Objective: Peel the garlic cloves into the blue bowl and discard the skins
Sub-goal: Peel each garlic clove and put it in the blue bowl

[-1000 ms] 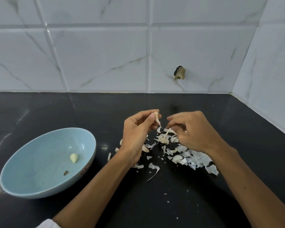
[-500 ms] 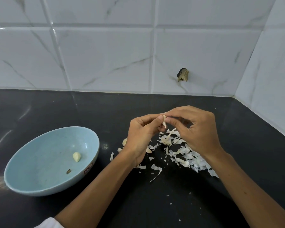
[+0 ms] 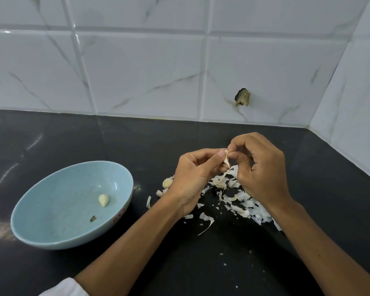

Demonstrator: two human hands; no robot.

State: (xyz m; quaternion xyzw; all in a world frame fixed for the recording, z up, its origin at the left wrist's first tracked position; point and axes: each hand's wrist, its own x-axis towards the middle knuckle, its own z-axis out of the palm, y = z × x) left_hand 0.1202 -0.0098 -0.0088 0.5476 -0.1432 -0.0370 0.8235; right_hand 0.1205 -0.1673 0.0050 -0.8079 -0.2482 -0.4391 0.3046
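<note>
Pinching a garlic clove (image 3: 226,159) between thumb and forefinger, your left hand (image 3: 192,180) holds it just above the heap of skins (image 3: 241,202) on the black counter (image 3: 137,142). Your right hand (image 3: 263,171) meets it from the other side, fingers curled, thumb and fingertip nipping the clove's upper end. The blue bowl (image 3: 62,201) sits well to the left, with one peeled clove (image 3: 103,200) inside.
</note>
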